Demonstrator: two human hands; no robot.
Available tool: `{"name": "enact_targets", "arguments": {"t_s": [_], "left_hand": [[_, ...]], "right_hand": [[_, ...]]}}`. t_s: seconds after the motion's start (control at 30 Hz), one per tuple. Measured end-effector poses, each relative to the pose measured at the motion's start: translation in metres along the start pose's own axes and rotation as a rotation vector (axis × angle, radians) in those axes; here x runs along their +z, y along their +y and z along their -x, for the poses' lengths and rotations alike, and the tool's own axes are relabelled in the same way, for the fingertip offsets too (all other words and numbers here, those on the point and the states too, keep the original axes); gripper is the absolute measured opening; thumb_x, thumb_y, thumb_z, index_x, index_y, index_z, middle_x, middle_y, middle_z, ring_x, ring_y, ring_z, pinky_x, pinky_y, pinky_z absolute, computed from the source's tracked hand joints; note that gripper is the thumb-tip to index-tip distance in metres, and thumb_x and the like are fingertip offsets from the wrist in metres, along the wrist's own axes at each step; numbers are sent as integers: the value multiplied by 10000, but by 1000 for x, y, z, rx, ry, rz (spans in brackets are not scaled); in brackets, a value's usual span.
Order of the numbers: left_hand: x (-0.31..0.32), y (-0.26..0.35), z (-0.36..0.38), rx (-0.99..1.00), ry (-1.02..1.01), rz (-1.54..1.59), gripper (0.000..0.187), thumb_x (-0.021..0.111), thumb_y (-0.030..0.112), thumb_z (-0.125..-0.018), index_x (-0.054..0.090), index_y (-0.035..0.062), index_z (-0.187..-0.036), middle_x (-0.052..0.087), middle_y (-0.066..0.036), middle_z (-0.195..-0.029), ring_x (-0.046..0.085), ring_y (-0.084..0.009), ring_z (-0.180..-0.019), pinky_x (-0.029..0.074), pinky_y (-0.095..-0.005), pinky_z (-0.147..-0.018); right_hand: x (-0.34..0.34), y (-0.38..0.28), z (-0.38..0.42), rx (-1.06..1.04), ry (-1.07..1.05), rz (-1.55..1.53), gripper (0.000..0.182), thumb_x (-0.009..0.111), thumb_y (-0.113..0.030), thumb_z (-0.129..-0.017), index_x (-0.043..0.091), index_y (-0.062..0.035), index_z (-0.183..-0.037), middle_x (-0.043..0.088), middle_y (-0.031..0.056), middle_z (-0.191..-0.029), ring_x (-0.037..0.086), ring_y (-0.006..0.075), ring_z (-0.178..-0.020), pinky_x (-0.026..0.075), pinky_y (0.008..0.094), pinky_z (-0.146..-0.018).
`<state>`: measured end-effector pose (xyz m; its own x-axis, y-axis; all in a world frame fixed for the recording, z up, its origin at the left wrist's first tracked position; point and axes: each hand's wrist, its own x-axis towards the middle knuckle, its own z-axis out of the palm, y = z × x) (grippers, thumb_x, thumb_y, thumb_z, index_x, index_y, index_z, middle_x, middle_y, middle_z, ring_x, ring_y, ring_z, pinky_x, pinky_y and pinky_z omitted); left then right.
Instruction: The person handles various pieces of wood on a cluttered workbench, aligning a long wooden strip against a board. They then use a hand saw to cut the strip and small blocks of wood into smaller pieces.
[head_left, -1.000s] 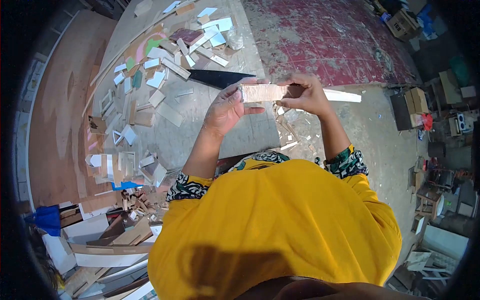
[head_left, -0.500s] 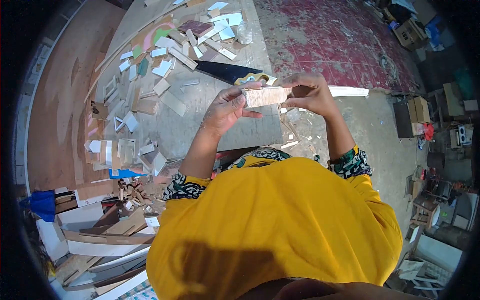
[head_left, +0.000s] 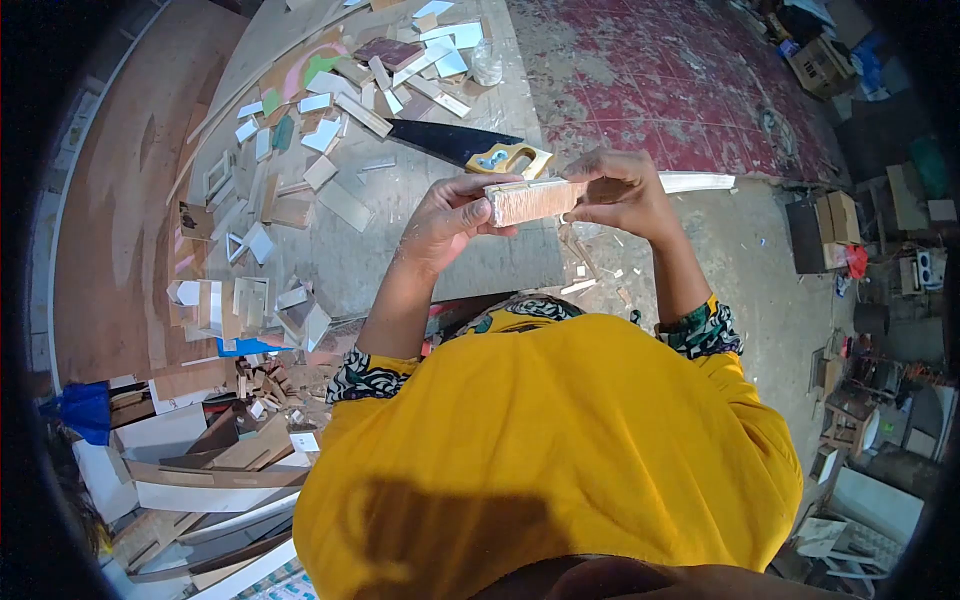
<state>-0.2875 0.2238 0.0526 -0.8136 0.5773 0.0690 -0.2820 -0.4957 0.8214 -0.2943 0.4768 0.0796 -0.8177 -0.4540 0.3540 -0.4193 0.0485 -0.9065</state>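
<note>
The left hand (head_left: 440,225) is clamped on the left end of a wooden block (head_left: 535,203), its thumb on the near side. The right hand (head_left: 628,195) pinches the right end, fingers curled on the far side and thumb on the near side. The block is held up between them, its rough, ridged face towards the body, over the right edge of the table (head_left: 475,265). A pale strip (head_left: 697,181) shows to the right of the right hand; it is hard to make out whether it joins the block or lies behind it.

Just beyond the block, the saw (head_left: 512,160) lies on the table, its handle by the right edge and its dark blade pointing left. Farther left, offcuts (head_left: 345,205) lie loosely scattered, with a clear cup (head_left: 487,65) at the far side. Scrap boards (head_left: 210,495) are heaped near left, below the table.

The block could slip if either grip loosened, since it seems held mostly at its ends; it might then strike the table edge or drop to the floor (head_left: 740,265). A knuckle or the block could nudge the saw handle over the edge. The rough face could leave a splinter if a thumb slid along it.
</note>
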Motion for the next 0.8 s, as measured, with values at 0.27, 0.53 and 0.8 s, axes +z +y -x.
{"name": "enact_targets", "arguments": {"t_s": [0.27, 0.53, 0.8], "left_hand": [[3, 1, -7, -12, 6, -4, 440, 669, 191, -773, 564, -38, -1133, 607, -164, -1073, 620, -213, -928, 549, -352, -727], [7, 5, -12, -66, -14, 64, 411, 631, 174, -785, 564, -58, -1117, 622, -170, -1022, 628, -191, -895, 547, -324, -730], [1, -3, -12, -85, 55, -17, 384, 608, 153, -804, 559, -54, -1124, 620, -142, -1028, 625, -177, -884, 545, -308, -730]], "right_hand": [[-3, 18, 8, 62, 26, -150, 311, 777, 39, -614, 654, 14, -899, 623, 82, -916, 612, 133, -835, 548, 255, -705], [-7, 20, 11, 134, 60, -151, 325, 780, 49, -601, 655, 15, -900, 623, 85, -921, 620, 142, -838, 543, 262, -720], [-5, 26, 13, 146, 63, -166, 324, 773, 42, -615, 651, 15, -914, 623, 87, -910, 626, 140, -821, 539, 252, -718]]}}
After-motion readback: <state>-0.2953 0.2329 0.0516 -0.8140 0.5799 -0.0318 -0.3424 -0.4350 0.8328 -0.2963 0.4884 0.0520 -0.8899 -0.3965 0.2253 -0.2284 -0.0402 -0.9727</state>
